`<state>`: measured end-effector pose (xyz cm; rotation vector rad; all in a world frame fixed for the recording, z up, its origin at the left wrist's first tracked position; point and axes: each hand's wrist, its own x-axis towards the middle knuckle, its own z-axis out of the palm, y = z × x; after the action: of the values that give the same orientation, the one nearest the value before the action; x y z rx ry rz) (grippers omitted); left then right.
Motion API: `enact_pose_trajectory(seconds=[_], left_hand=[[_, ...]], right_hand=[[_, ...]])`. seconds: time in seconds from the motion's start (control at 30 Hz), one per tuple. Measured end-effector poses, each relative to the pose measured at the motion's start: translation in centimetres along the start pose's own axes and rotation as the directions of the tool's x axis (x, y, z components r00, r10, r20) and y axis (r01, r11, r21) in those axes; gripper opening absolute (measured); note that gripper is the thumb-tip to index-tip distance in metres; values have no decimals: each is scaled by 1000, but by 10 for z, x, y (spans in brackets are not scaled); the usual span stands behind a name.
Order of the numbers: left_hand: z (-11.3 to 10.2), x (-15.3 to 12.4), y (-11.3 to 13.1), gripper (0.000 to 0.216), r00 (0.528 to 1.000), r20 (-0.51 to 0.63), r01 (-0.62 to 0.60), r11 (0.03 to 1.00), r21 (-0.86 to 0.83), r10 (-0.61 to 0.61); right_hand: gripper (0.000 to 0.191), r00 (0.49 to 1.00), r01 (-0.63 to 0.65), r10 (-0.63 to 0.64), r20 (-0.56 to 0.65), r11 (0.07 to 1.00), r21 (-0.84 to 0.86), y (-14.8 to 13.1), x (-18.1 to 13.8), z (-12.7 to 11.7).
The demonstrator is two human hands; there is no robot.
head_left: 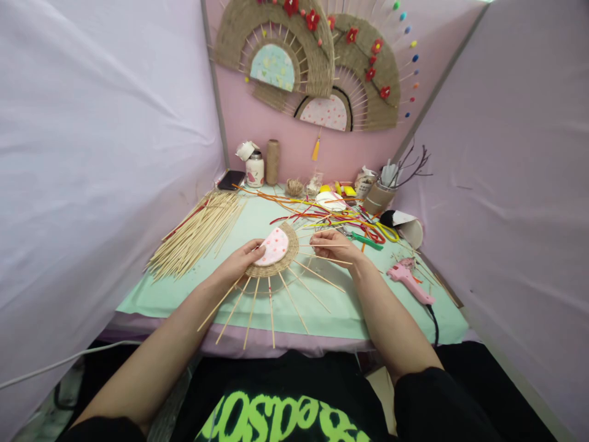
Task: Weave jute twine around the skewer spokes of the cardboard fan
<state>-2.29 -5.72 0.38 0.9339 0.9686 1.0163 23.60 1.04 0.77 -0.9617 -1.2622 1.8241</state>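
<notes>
Left hand (242, 259) steadies woven fan piece (275, 250); right hand (332, 244) pinches skewer (327, 246).

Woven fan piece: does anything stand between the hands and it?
Nothing visible. The left hand rests on the woven fan piece, and the right hand pinches one of its sticks.

likely a craft booth: woven fans (322, 61), bamboo sticks (197, 233), glue gun (407, 277).

One head-worn view, from the person's eye height, facing forward and down, close over left hand (239, 261) and right hand (334, 245), table (156, 294) and back wall (239, 135) ahead
</notes>
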Motion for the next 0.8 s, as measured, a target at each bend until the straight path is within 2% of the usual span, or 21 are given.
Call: enact_pose_trajectory(seconds=[0.6, 0.8], left_hand=[[1, 0, -1, 46, 1000, -5, 12, 999, 32, -12], [1, 1, -1, 45, 1000, -4, 21, 999, 46, -21]], right_hand=[[29, 999, 26, -23, -44, 998, 65, -1, 0, 3], [28, 1000, 27, -25, -19, 995, 92, 0, 0, 2]])
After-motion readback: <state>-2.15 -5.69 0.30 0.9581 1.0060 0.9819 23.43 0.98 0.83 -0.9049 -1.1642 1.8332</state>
